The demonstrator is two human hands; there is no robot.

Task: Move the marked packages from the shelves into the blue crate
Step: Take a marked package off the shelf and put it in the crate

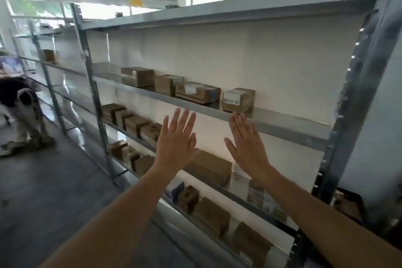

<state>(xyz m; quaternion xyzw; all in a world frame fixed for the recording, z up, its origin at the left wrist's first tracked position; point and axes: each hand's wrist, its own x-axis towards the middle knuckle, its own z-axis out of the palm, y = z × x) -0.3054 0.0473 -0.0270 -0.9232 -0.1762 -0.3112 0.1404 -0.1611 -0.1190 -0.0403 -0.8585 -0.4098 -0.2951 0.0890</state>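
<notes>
Both hands are reaching up toward the metal shelving, holding nothing — left hand and right hand are both spread flat, fingers extended, backs to the camera. The right fingertips are sitting just at the front lip of the shelf, right below a small box with a white label.

Packages are lying along several shelf levels: a row of brown cardboard boxes on the upper occupied shelf, more rows below. Marks are too blurred to read, so I can't tell which ones are flagged. The blue crate isn't showing in view.

Handling guess: small taped cartons, likely light and stiff — they should take a two-sided squeeze on the short faces, or one hand over the top. Tape may be making the faces a bit slick.

In the way: the shelf lip and neighbouring boxes are sitting close together, so lifting straight out looks safer than sliding sideways. Another person is bending over down the aisle at left, well apart.
</notes>
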